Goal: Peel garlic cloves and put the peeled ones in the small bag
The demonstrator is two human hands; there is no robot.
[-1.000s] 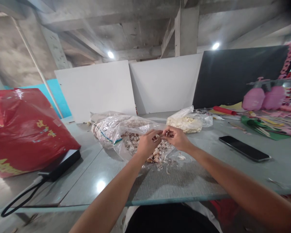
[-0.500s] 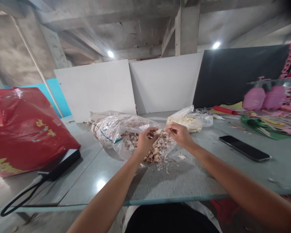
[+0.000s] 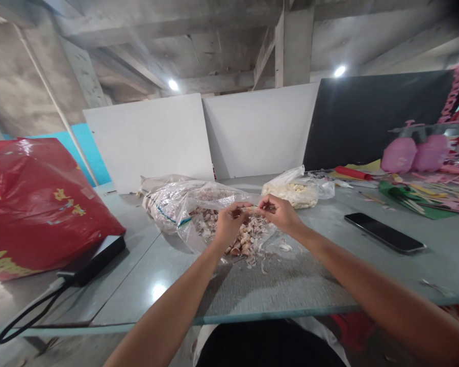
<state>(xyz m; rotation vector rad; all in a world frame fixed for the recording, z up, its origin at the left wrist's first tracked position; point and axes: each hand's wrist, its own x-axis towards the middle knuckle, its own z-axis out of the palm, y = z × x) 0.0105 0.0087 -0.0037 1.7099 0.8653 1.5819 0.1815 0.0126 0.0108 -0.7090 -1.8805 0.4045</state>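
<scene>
My left hand [image 3: 228,223] pinches a pale garlic clove [image 3: 249,208] between thumb and fingers, over the pile. My right hand [image 3: 281,213] is closed in a pinch against the clove's right end; fingers hide most of it. Under both hands spreads a heap of unpeeled garlic cloves [image 3: 245,240] and papery skins, spilling from the mouth of a clear plastic bag [image 3: 168,204] on the left. Just behind my right hand sits a clear bag of peeled garlic [image 3: 290,194]. Loose skins [image 3: 285,247] lie on the table to the right of the heap.
On the grey table [image 3: 290,290], a black phone [image 3: 384,232] lies at right. A red bag [image 3: 42,204] and a black box with a cable [image 3: 95,260] stand at left. Pink spray bottles [image 3: 400,154] and coloured scraps are at far right. White boards [image 3: 153,140] lean behind.
My right hand has moved slightly left, closing the small gap to my left hand, and its fingertips now meet the clove. The clove stays in my left hand.
</scene>
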